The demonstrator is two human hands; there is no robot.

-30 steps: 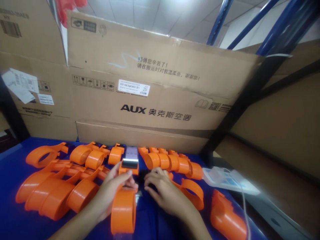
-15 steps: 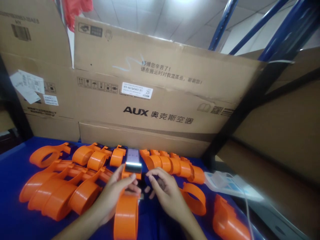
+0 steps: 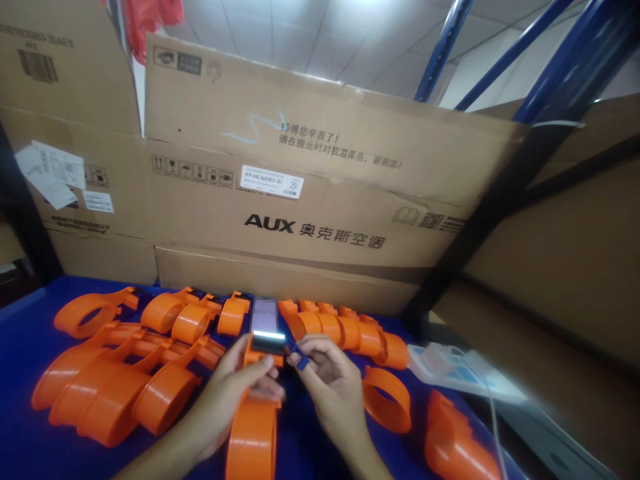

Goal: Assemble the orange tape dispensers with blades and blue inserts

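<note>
My left hand is closed around the handle of an orange plastic ring holder, whose wide loop hangs below the fingers. A shiny black piece sits at the top of the handle. Beside it, my right hand pinches a small dark blue piece between thumb and fingers, close to the black piece. Whether the blue piece touches the holder I cannot tell. Just behind the hands is a pale rectangular thing, like a screen.
Several similar orange holders lie on the blue table surface at left; more line the back right. Single orange parts lie at right, near a white tray. Cardboard walls the back, with a dark rack post at right.
My right hand has turned and moved slightly, so the blue piece in its fingers now shows beside the holder. My left hand keeps its hold on the orange holder.
</note>
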